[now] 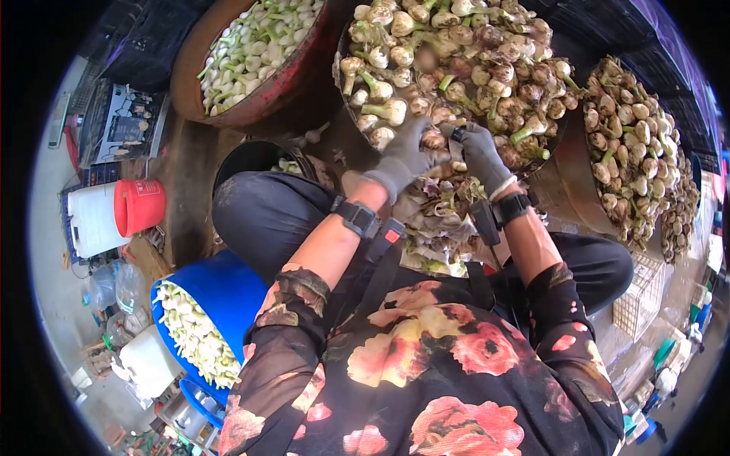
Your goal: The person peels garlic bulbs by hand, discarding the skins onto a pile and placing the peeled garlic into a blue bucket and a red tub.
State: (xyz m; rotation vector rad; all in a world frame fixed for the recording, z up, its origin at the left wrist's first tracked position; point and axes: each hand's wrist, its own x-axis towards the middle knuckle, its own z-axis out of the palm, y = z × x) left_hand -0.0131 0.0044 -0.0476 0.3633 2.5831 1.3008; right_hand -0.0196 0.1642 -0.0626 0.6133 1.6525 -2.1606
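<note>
My left hand point(404, 158), in a grey glove, has its fingers closed around a soil-stained garlic bulb point(433, 139). Close beside it, my gloved right hand point(484, 158) grips a small black-handled knife point(457, 134); most of its blade is hard to make out. Both hands are at the near rim of a wide round tub heaped with unpeeled garlic bulbs point(487, 72), some with green stem stubs. Below the hands, between my legs, lies a pile of stripped skins and leaves point(437, 216).
A reddish tub point(266, 95) of clean white bulbs stands at upper left, with a dark bucket point(247, 156) below it. A tilted blue barrel point(224, 277) with more bulbs is at my left. More unpeeled garlic point(635, 144) and a white crate point(639, 292) are on the right.
</note>
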